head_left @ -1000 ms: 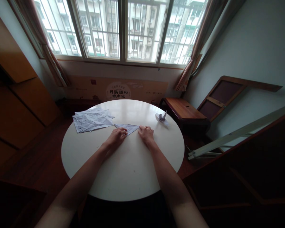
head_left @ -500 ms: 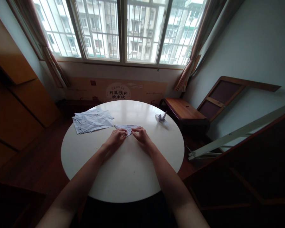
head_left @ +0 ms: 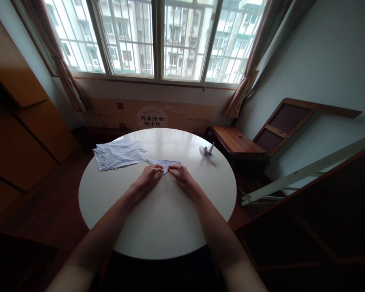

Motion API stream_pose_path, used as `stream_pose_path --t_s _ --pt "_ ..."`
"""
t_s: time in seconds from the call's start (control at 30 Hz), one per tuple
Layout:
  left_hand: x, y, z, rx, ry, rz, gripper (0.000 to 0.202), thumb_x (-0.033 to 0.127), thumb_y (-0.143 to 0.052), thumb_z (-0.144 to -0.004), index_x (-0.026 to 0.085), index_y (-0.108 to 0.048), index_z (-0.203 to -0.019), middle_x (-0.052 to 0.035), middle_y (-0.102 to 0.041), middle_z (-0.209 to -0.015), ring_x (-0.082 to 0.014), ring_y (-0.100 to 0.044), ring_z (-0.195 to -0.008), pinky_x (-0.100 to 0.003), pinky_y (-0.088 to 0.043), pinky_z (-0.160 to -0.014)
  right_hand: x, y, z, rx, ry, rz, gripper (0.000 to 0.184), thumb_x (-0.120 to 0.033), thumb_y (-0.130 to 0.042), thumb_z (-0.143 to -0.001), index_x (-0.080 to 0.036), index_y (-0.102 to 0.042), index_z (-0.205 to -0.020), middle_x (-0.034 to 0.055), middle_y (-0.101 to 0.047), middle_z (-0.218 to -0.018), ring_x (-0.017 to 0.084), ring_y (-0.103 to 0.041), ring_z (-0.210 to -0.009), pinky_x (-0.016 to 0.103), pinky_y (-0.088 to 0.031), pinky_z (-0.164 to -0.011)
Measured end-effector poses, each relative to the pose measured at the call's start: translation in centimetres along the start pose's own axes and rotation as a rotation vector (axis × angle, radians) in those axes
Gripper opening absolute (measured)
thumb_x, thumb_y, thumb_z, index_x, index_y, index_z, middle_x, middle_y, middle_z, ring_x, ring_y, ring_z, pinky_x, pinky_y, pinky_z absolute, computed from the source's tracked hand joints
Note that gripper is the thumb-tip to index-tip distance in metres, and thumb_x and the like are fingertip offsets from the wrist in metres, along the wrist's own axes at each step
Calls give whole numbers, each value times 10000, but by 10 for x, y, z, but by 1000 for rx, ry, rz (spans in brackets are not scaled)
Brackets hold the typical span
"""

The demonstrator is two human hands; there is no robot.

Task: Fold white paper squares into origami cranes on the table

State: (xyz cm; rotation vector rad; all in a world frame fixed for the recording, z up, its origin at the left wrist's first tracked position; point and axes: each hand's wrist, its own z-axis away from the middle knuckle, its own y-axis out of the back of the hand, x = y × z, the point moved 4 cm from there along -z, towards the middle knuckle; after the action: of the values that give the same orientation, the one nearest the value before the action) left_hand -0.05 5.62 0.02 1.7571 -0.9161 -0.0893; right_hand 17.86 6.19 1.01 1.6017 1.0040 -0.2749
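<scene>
A folded sheet of pale bluish paper [head_left: 164, 163], roughly triangular with its point toward me, lies on the round white table [head_left: 158, 219]. My left hand [head_left: 150, 174] pinches its left side near the lower point, fingers curled. From the other side my right hand [head_left: 179, 173] grips the paper's right edge between thumb and fingers. The fingertips of both hands are close together and cover part of the lower folds. Left of the hands is a pile of creased paper sheets [head_left: 118, 154]. A folded paper crane [head_left: 207, 151] stands toward the right rim.
Behind the table, a long printed box [head_left: 182, 111] rests below the barred window. A wooden stool [head_left: 235, 140] is at the back right, beside a leaning brown-framed panel [head_left: 284, 121]. Wooden cabinets [head_left: 27, 142] line the left side. A pale folded metal frame [head_left: 276, 184] leans at right.
My right hand's fingers have drawn in slightly, closer together on the paper's edge. My left hand has stayed nearly still. The whole view has shifted a little.
</scene>
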Motion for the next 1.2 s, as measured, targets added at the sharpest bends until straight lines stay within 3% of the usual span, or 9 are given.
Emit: stream_pose_path --t_s 1.2 --pt "0 0 0 -19 7 -3 204 304 -565 -851 242 -718 -971 -61 -681 -1127 -226 -619 -1050 -377 -446 -954 -3 0 1 -18 -16 31 225 -240 -598 -845 -250 -725 -1030 17 -721 -1065 203 -637 -1078 350 -437 -1014"
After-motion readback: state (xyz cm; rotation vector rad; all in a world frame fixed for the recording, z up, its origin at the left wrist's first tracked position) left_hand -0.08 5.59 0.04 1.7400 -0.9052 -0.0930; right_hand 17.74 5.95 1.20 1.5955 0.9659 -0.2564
